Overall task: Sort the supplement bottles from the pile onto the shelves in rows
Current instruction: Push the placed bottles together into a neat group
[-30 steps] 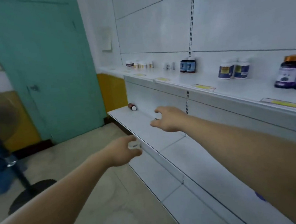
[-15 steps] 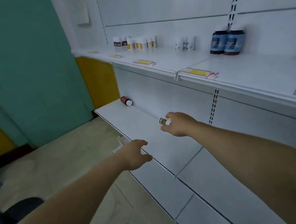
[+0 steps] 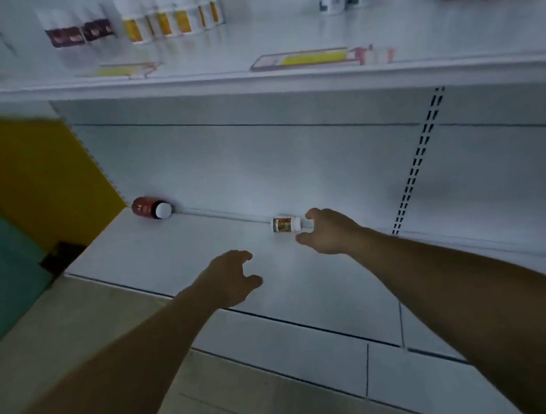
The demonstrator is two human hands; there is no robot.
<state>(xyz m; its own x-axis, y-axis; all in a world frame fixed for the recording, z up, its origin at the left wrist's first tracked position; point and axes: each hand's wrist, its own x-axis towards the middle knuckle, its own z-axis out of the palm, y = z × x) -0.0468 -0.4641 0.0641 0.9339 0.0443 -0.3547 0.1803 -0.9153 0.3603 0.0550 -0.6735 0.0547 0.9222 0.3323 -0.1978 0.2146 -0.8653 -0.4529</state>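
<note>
- The lower shelf [image 3: 169, 250] is a smooth, hard white deck. A round bottle lying on it will probably roll or skid if nudged rather than gripped.
- The upper shelf [image 3: 448, 33] already carries standing bottles [image 3: 163, 20] in rows along its back, and it has bare room between the groups.
- The left hand [image 3: 230, 277] hovers over the front of the lower shelf with its fingers loosely curled and holds nothing.
- The right hand [image 3: 329, 233] reaches to the back of the lower shelf. Its thumb and fingers are spread on either side of a bottle cap and not yet closed; I cannot tell whether they touch it.
- The red bottle [image 3: 151, 207] lies on its side at the shelf's far left against the back panel [image 3: 260, 161], well apart from both hands.
- The small white bottle [image 3: 286, 224] lies on its side against the back panel, its cap toward the right hand.
  - It looks like light, rigid plastic that is slick on the label, so it should be easy to lift and hard to break.
  - A pinch across the cap or the shoulder just behind it should hold best.
</note>
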